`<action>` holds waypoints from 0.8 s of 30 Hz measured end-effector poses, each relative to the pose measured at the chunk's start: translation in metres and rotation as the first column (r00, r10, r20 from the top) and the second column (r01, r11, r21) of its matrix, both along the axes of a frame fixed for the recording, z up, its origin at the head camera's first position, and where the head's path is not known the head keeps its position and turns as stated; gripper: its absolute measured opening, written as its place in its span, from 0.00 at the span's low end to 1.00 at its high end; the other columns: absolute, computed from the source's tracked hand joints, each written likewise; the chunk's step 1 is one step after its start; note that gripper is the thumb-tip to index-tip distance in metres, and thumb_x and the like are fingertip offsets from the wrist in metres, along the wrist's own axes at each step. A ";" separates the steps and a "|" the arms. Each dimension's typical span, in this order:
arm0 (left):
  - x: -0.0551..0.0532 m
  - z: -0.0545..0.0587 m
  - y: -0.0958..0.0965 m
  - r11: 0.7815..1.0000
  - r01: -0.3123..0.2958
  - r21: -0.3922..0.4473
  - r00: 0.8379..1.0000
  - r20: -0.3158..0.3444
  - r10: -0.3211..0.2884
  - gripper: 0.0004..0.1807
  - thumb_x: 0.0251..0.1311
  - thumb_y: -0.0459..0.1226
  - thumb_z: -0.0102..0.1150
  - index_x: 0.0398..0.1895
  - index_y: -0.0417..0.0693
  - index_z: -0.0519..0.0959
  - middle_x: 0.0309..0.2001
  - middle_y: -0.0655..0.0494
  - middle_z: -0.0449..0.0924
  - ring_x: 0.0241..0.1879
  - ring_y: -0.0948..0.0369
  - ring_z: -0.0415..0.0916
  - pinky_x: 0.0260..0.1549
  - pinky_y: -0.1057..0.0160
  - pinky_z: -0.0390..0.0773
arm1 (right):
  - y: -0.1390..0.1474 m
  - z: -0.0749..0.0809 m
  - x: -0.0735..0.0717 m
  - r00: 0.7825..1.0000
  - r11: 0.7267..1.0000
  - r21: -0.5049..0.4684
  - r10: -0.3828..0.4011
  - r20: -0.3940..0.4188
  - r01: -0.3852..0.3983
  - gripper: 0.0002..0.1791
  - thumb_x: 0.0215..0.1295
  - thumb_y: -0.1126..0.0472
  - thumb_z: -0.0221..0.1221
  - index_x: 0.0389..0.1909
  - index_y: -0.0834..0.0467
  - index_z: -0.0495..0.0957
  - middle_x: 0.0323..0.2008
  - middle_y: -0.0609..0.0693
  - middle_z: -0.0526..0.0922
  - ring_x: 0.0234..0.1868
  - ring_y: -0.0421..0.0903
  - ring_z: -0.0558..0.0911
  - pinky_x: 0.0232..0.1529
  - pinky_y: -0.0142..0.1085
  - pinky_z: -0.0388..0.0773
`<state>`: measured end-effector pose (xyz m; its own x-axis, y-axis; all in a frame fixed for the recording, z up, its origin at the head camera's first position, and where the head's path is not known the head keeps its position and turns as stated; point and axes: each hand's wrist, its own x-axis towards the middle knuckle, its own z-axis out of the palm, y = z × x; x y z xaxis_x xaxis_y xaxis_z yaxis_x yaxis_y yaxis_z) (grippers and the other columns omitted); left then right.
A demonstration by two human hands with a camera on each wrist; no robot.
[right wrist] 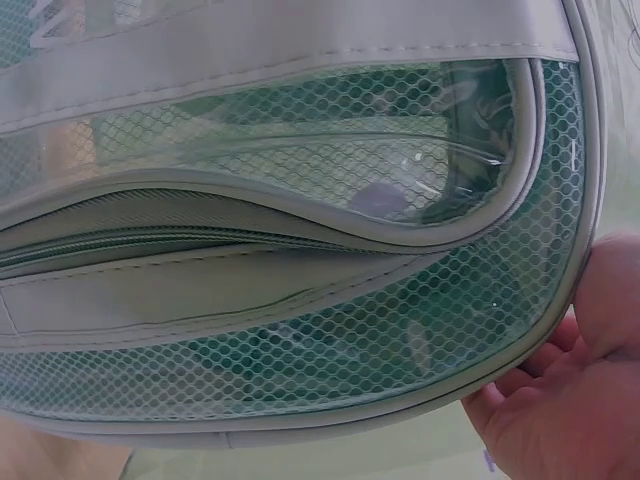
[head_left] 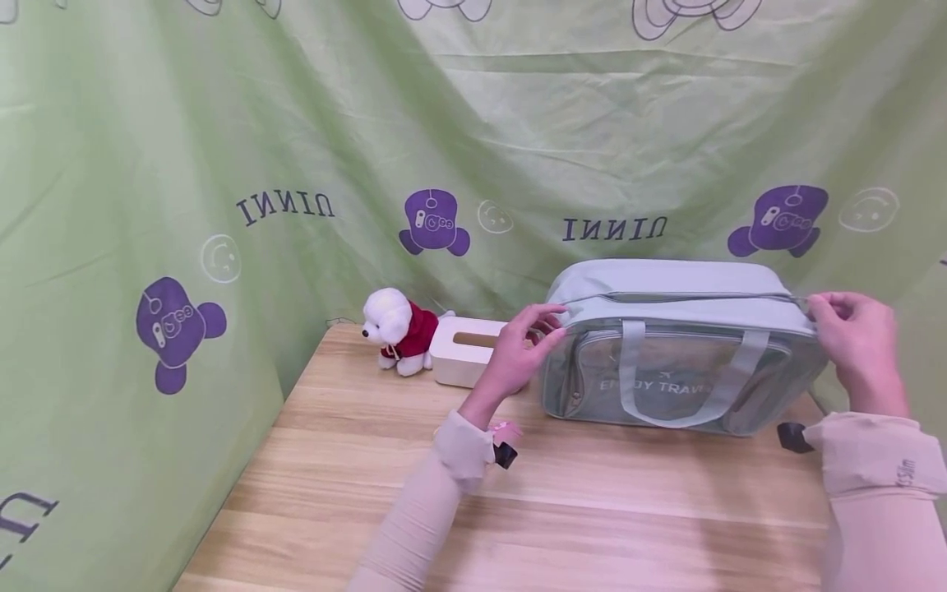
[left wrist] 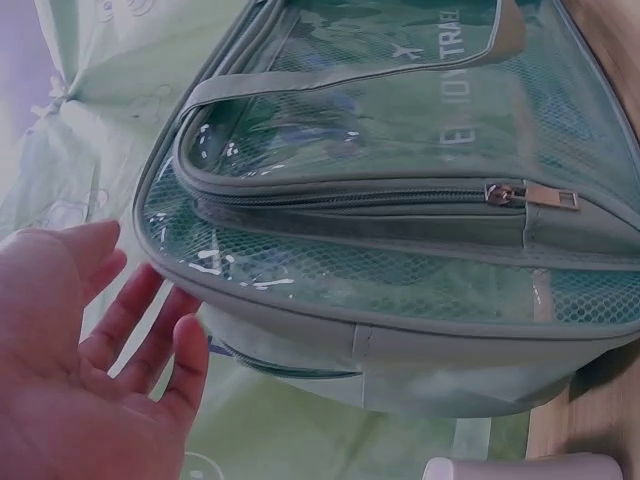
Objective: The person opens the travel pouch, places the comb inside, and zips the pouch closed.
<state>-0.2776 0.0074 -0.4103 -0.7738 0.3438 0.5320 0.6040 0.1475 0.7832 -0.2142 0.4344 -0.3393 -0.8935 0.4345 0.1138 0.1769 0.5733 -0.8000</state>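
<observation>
A pale green travel bag (head_left: pixel 681 312) stands upright at the right rear of the table, with clear mesh-look panels and white lettering on its front. Along its top runs a zipper (head_left: pixel 695 296); a narrow dark gap shows there. My left hand (head_left: pixel 521 349) is at the bag's upper left corner. In the left wrist view its fingers (left wrist: pixel 190 370) are loosely bent beside that corner and hold nothing. At the zipper's right end my right hand (head_left: pixel 854 337) pinches the bag's top between thumb and fingers. The right fingertips are partly hidden behind the bag in the right wrist view.
Left of the bag are a white tissue box (head_left: pixel 459 362) and a white plush dog (head_left: pixel 395 329) in a red top. A small pink item (head_left: pixel 506 432) lies partly behind my left wrist. Green printed cloth (head_left: pixel 444 123) hangs behind the wooden table (head_left: pixel 355 460).
</observation>
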 end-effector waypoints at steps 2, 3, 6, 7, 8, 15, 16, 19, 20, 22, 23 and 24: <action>0.000 0.001 -0.002 1.000 0.016 -0.014 1.000 0.012 -0.016 0.19 0.72 0.38 0.62 0.64 0.51 0.79 0.47 0.50 0.83 0.46 0.60 0.81 0.41 0.68 0.80 | 0.000 -0.001 0.000 1.000 0.999 -0.035 -0.008 -0.012 0.007 0.05 0.77 0.51 0.51 0.43 0.43 0.75 0.23 0.16 0.70 0.32 0.25 0.71 0.30 0.20 0.73; 0.000 0.001 -0.002 1.000 0.022 -0.018 1.000 0.017 -0.022 0.19 0.72 0.38 0.62 0.64 0.50 0.79 0.48 0.50 0.84 0.47 0.60 0.81 0.41 0.68 0.80 | 0.001 -0.002 0.000 1.000 0.999 -0.041 -0.012 -0.020 0.011 0.04 0.76 0.51 0.51 0.43 0.42 0.75 0.23 0.16 0.71 0.31 0.25 0.71 0.29 0.20 0.72; 0.000 0.000 -0.004 0.999 0.027 -0.026 0.999 0.023 -0.026 0.19 0.72 0.38 0.62 0.65 0.50 0.78 0.49 0.49 0.83 0.48 0.59 0.80 0.42 0.65 0.81 | 0.001 -0.004 0.000 1.000 1.000 -0.023 -0.014 -0.027 0.013 0.04 0.76 0.50 0.51 0.42 0.41 0.75 0.23 0.16 0.70 0.31 0.25 0.71 0.29 0.21 0.73; 0.000 -0.002 -0.004 0.999 0.024 -0.029 0.999 0.023 -0.023 0.19 0.72 0.38 0.61 0.65 0.50 0.78 0.49 0.50 0.83 0.48 0.60 0.80 0.42 0.64 0.81 | 0.001 -0.004 0.000 0.999 1.000 -0.014 -0.013 -0.029 0.013 0.04 0.77 0.50 0.51 0.43 0.42 0.75 0.23 0.16 0.70 0.32 0.25 0.71 0.29 0.21 0.72; -0.001 -0.003 -0.005 0.999 0.020 -0.030 1.000 0.022 -0.020 0.19 0.72 0.38 0.61 0.64 0.50 0.79 0.49 0.50 0.84 0.48 0.61 0.80 0.42 0.63 0.81 | 0.000 -0.005 0.000 0.999 1.000 -0.005 -0.012 -0.030 0.011 0.06 0.77 0.49 0.51 0.44 0.43 0.75 0.23 0.16 0.70 0.32 0.26 0.71 0.29 0.21 0.72; -0.003 -0.008 -0.022 0.998 -0.002 -0.059 1.000 -0.011 0.001 0.19 0.72 0.38 0.61 0.64 0.51 0.78 0.49 0.51 0.83 0.48 0.60 0.80 0.43 0.56 0.83 | -0.001 -0.006 -0.001 0.999 0.999 -0.044 -0.007 -0.034 0.005 0.03 0.76 0.50 0.52 0.41 0.39 0.74 0.24 0.16 0.71 0.31 0.25 0.71 0.29 0.21 0.73; -0.004 -0.008 -0.025 0.998 -0.008 -0.064 1.000 -0.015 0.007 0.19 0.72 0.38 0.61 0.64 0.50 0.78 0.49 0.51 0.83 0.48 0.59 0.81 0.43 0.57 0.83 | -0.002 -0.005 -0.001 0.999 0.998 -0.060 -0.007 -0.039 0.004 0.04 0.76 0.51 0.53 0.40 0.38 0.74 0.23 0.16 0.71 0.30 0.25 0.71 0.28 0.21 0.73; -0.003 -0.008 -0.035 0.997 -0.030 -0.074 0.999 -0.014 0.029 0.19 0.72 0.36 0.62 0.64 0.49 0.78 0.49 0.49 0.84 0.49 0.55 0.81 0.43 0.58 0.83 | -0.002 -0.005 -0.001 0.999 0.996 -0.087 -0.007 -0.053 0.003 0.06 0.75 0.53 0.54 0.37 0.36 0.75 0.22 0.16 0.72 0.29 0.24 0.71 0.27 0.20 0.72; -0.003 -0.008 -0.038 0.996 -0.038 -0.078 0.999 -0.011 0.037 0.19 0.72 0.36 0.62 0.64 0.49 0.78 0.49 0.49 0.84 0.49 0.54 0.81 0.43 0.58 0.83 | -0.002 -0.005 -0.001 0.998 0.996 -0.091 -0.009 -0.058 0.004 0.08 0.74 0.54 0.54 0.36 0.35 0.75 0.22 0.16 0.73 0.28 0.24 0.71 0.27 0.20 0.71; -0.003 -0.008 -0.044 0.996 -0.045 -0.078 0.999 0.003 0.046 0.19 0.72 0.36 0.61 0.65 0.49 0.78 0.49 0.48 0.84 0.50 0.53 0.81 0.44 0.57 0.83 | -0.002 -0.005 -0.002 0.998 0.995 -0.096 -0.011 -0.065 0.005 0.10 0.74 0.54 0.54 0.34 0.33 0.75 0.21 0.16 0.73 0.28 0.23 0.71 0.26 0.20 0.71; -0.003 -0.008 -0.047 0.996 -0.049 -0.077 0.999 0.008 0.049 0.19 0.72 0.36 0.61 0.65 0.50 0.79 0.49 0.48 0.84 0.50 0.53 0.81 0.45 0.56 0.83 | -0.002 -0.005 -0.002 0.997 0.995 -0.100 -0.015 -0.070 0.008 0.11 0.73 0.55 0.54 0.33 0.32 0.75 0.21 0.16 0.73 0.27 0.23 0.71 0.26 0.19 0.71; -0.002 -0.008 -0.050 0.996 -0.049 -0.076 0.999 0.014 0.051 0.19 0.72 0.37 0.61 0.64 0.50 0.79 0.49 0.48 0.84 0.50 0.52 0.81 0.46 0.55 0.83 | -0.002 -0.005 -0.002 0.997 0.994 -0.108 -0.018 -0.075 0.010 0.13 0.73 0.55 0.54 0.32 0.31 0.75 0.21 0.17 0.74 0.27 0.23 0.71 0.26 0.19 0.71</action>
<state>-0.2796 -0.0423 -0.4183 -0.7993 0.3434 0.4931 0.5817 0.2366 0.7782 -0.2159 0.4327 -0.3446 -0.8777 0.4605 0.1325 0.1214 0.4811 -0.8682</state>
